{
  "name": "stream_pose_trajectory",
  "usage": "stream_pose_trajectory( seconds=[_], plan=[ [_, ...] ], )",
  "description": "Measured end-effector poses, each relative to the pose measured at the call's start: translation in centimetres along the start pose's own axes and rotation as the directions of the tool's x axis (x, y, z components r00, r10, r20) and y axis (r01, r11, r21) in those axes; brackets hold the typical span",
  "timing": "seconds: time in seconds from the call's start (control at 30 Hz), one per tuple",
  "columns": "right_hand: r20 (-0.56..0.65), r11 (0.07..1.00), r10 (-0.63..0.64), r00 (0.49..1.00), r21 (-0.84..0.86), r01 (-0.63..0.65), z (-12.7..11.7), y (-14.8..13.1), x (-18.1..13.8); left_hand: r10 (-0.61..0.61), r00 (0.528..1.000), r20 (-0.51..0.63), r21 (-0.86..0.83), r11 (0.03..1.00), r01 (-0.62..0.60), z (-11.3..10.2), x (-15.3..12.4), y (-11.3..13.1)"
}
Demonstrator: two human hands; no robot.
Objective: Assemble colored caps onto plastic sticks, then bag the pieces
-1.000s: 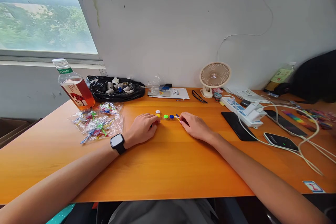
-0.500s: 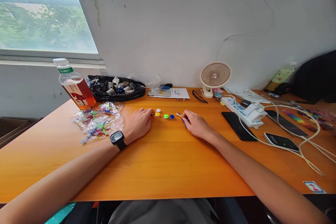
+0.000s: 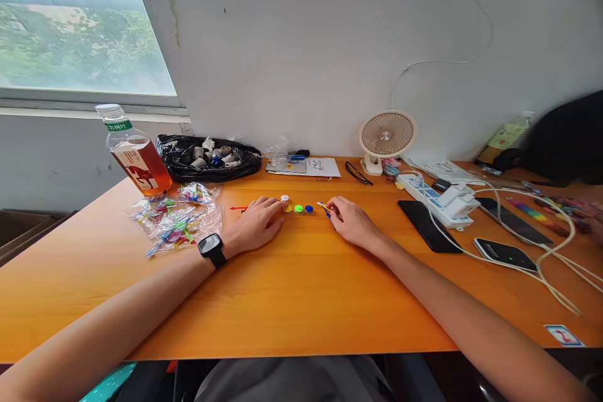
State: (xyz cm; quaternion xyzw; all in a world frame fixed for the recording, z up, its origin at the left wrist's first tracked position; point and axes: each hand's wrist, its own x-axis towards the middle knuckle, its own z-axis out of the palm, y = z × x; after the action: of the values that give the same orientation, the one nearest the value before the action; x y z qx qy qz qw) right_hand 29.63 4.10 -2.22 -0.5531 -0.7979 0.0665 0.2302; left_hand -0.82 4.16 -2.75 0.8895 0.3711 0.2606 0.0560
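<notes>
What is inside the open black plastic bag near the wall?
The black plastic bag lies open; small white and grey tubes and one blue piece show on top. Anything deeper is covered by them and the folds.

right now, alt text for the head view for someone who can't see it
On an orange table, the left hand and right hand flank a row of small coloured caps; the right pinches a thin blue-and-yellow stick. A bottle stands left, a fan behind.

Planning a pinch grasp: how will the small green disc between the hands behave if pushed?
Green disc looks tiny and flat: probably very light, sliding on the smooth table rather than tipping or rolling. Blue disc sits close; a push may knock it.
</notes>
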Motion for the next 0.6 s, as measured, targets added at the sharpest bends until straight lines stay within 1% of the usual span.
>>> stream_pose_trajectory(
  seconds=[0.23,0.43,0.6],
  plan=[
    [-0.02,1.0,0.003,1.0,-0.001,-0.003,0.0,0.0,0.1,0.054,0.998,-0.018,-0.04,0.998,-0.054,-0.1,0.0,0.3],
    [-0.014,1.0,0.024,1.0,-0.007,-0.024,-0.1,-0.2,0.1,0.134,0.99,-0.033,-0.053,0.989,-0.136,-0.3,0.1,1.0],
    [-0.023,1.0,0.029,0.999,-0.008,-0.029,-0.1,-0.3,0.1,0.181,0.983,-0.001,-0.079,0.98,-0.181,-0.6,0.1,1.5]
  ],
)
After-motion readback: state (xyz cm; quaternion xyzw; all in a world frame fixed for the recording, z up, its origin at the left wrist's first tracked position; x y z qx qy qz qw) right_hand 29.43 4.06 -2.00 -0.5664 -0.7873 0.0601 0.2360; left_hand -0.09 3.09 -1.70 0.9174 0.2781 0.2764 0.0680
